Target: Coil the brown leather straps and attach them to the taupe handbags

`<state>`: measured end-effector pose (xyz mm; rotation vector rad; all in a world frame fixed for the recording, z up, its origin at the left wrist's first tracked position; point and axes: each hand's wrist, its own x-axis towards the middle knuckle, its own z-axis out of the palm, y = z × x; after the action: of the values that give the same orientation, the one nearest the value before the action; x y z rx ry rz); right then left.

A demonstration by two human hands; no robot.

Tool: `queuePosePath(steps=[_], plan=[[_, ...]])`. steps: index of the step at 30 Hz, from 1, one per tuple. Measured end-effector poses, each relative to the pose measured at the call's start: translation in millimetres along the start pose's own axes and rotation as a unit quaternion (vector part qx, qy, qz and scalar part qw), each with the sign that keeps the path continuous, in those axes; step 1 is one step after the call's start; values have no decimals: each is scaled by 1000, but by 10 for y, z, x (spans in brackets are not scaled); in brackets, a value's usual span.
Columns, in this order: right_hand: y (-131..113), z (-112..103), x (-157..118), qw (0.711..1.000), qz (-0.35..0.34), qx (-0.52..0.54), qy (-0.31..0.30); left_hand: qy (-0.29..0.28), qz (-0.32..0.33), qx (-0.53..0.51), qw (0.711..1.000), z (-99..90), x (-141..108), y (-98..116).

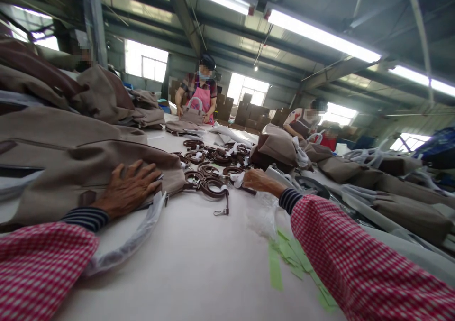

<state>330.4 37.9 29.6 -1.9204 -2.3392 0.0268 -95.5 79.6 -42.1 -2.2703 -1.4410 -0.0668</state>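
Observation:
My left hand [130, 188] lies with fingers spread on a taupe bag [88, 162] at the left of the white table [192, 254]. A plastic-wrapped handle [131, 245] curves from that bag onto the tabletop. My right hand [263, 181] reaches to the right edge of a pile of coiled brown straps [213, 187], its fingers closed at a strap wrapped in white [237, 178]. A metal clip [221, 212] hangs off the nearest coil.
Green paper strips [291, 254] and clear plastic [263, 212] lie near my right forearm. Stacked bags [277, 145] line the right side, more bags [103, 93] the left. A person in a pink apron [201, 98] handles a bag [192, 115] across the table; others work at the right.

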Motion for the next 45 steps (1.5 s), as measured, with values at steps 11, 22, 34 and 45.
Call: queuePosePath(steps=[11,22,34,45], plan=[[147,380,123,998,62,10,16,7,-5,-13,1000,20,-11,-10],[251,-364,-48,978,16,201,53,1,0,-48,999,-63,-20,-7],[-1116,250,-1528,964,-221,72,126,-29,83,-463,882,-910,-370,329],[-1162,532,-2004,956,-216,178,88,-79,135,-424,892,-892,-471,1309]])
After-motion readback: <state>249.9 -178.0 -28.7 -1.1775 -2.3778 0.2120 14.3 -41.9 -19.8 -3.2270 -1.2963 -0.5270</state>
